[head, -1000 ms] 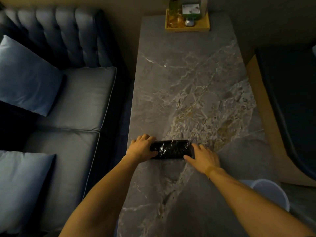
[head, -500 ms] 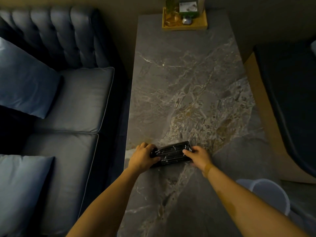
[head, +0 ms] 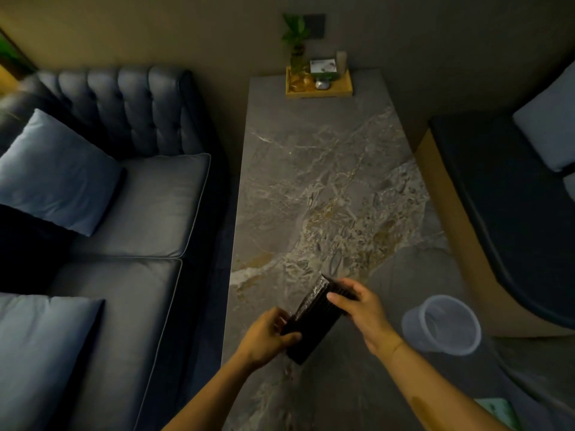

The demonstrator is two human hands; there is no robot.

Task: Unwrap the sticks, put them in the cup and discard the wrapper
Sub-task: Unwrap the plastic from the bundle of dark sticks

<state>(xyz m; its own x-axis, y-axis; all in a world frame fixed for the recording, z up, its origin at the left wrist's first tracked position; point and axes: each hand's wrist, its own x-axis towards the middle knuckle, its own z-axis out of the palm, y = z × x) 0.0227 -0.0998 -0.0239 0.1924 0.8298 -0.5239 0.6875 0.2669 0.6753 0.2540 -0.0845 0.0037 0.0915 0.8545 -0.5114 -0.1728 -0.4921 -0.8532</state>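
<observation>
Black wrapped pack of sticks tilted, each end in left hand and right hand grip.

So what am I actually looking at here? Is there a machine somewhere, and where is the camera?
There is no machine. A person wears a wide-angle camera on the head, looking forward and down, so the two bare arms reaching in from the bottom are that person's own. The left hand and the right hand together hold a dark packet of sticks, sealed in shiny wrapper, lifted and tilted above a long marble table. At the table's far end sits a wooden tray with a small plant and a few items too small to name. A see-through plastic bin stands on the floor to the right. A blue sofa with cushions is on the left. No cup is clearly visible.
</observation>
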